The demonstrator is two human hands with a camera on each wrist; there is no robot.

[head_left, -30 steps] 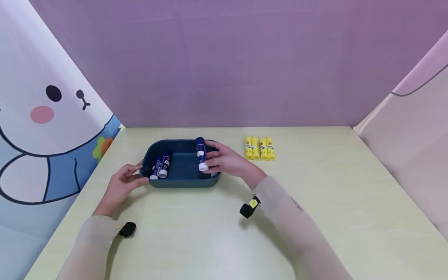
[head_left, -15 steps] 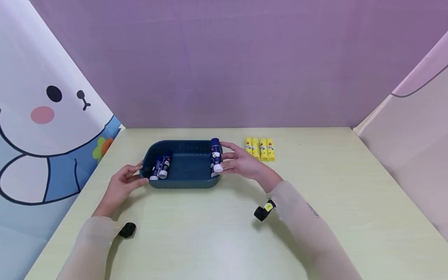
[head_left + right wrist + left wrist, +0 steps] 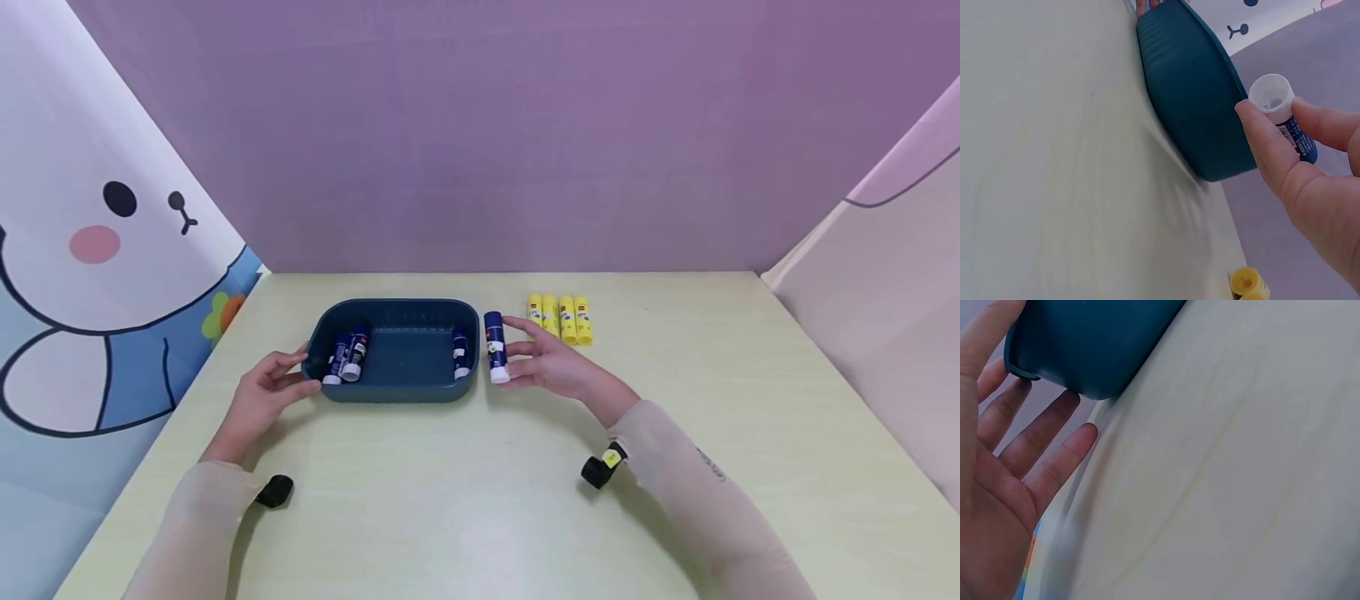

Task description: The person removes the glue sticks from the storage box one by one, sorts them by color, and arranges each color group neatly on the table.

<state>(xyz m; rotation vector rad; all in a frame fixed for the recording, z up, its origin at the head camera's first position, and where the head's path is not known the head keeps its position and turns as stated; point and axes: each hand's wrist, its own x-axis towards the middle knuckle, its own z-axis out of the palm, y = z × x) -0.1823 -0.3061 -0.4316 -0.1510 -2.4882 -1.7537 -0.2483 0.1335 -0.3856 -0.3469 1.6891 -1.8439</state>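
In the head view, my right hand (image 3: 551, 362) pinches a navy glue stick (image 3: 496, 346) with a white end, just right of the dark teal basket (image 3: 405, 392). The right wrist view shows the glue stick (image 3: 1294, 128) between thumb and fingers, its white end toward the camera. My left hand (image 3: 262, 400) touches the basket's left end; in the left wrist view its fingers (image 3: 1041, 434) are extended against the outer wall. Inside the basket, two navy glue sticks (image 3: 354, 353) lie at the left and another navy glue stick (image 3: 461, 353) lies at the right.
Several yellow glue sticks (image 3: 567, 321) lie in a row near the table's back, behind my right hand. The pale tabletop (image 3: 465, 500) meets a purple backdrop (image 3: 510, 142). A cartoon-printed sheet (image 3: 112, 292) borders the left side.
My right hand has carried the navy glue stick rightward, from over the basket to outside its right end. The navy glue stick at the basket's right has come into view. My left hand stays put.
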